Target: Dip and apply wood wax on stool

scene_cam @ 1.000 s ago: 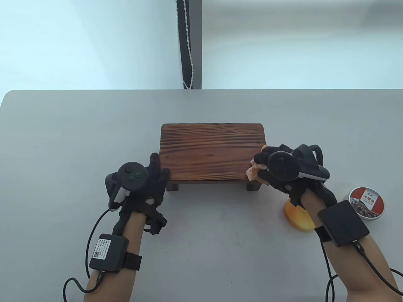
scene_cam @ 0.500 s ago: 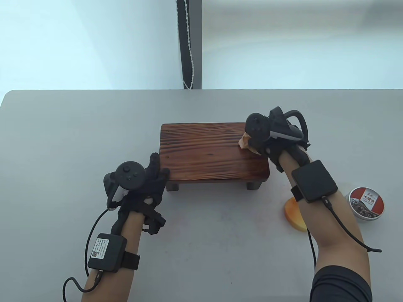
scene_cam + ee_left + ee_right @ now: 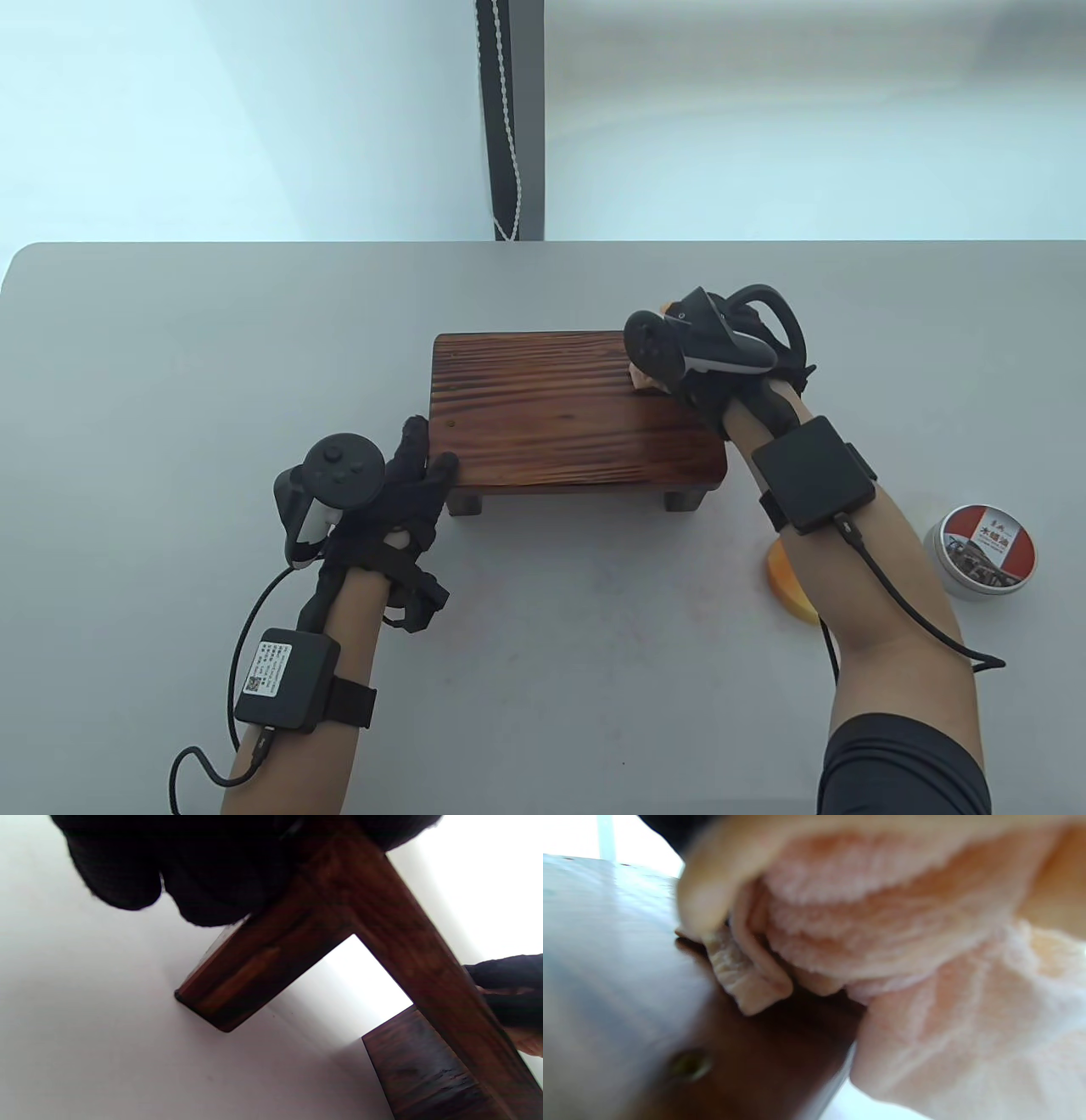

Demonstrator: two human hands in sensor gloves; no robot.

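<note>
The dark wooden stool (image 3: 551,416) stands in the middle of the grey table. My left hand (image 3: 422,465) holds its near left corner, thumb on the front edge and fingers (image 3: 199,878) curled over the corner above the leg (image 3: 237,984). At the far right part of the seat, my right hand (image 3: 662,369) grips a peach cloth (image 3: 641,381) and presses it onto the wood. The right wrist view is filled by that bunched cloth (image 3: 882,942) on the glossy stool top (image 3: 734,1052). The tracker hides most of the right hand's fingers.
A round wax tin (image 3: 984,552) with a red and white label sits at the right of the table (image 3: 212,356). An orange disc (image 3: 782,581) lies beside it, partly under my right forearm. A dark window post with a bead cord (image 3: 509,119) rises behind the table.
My right hand has carried the cloth from the stool's near right corner along the right side to the far edge, then a little left. The left hand has kept its hold.
</note>
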